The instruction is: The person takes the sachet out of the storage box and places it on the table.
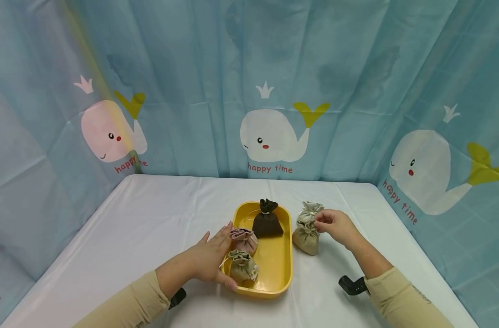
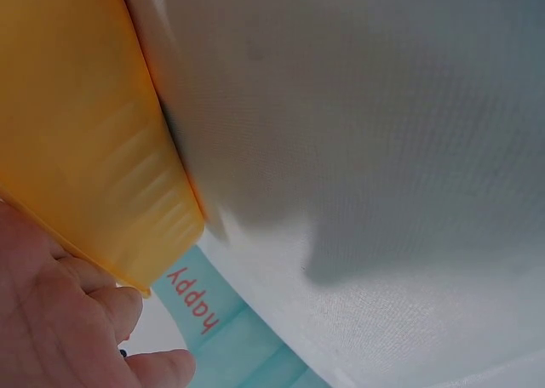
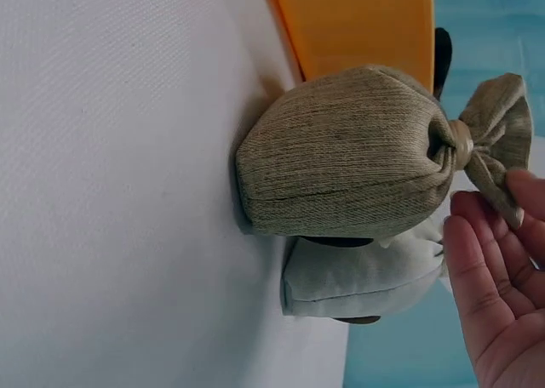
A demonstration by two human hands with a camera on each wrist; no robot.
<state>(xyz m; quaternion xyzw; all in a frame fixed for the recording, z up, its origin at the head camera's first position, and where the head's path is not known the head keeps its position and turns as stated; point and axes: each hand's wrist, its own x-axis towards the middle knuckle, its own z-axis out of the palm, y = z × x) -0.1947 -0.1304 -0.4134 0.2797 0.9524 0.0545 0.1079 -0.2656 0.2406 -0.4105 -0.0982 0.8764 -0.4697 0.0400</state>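
My left hand [image 1: 210,257] rests along the left rim of a yellow tray [image 1: 275,269], fingers extended and thumb at the near corner. Inside the tray are a dark brown drawstring pouch [image 1: 267,224] at the back, a pink pouch [image 1: 246,243] on the left and an olive pouch [image 1: 242,269] at the near left. To the right of the tray, my right hand [image 1: 335,224] pinches the gathered top of a tan drawstring pouch [image 3: 341,158] between thumb and fingers. This pouch sits upright, its base at the cloth. Just behind it stands a pale grey pouch [image 3: 366,273].
A white cloth [image 1: 163,218] covers the table. Blue curtains [image 1: 192,114] printed with whales stand around its back and sides. Black wrist-camera mounts [image 1: 352,285] show beside both forearms, under beige sleeves.
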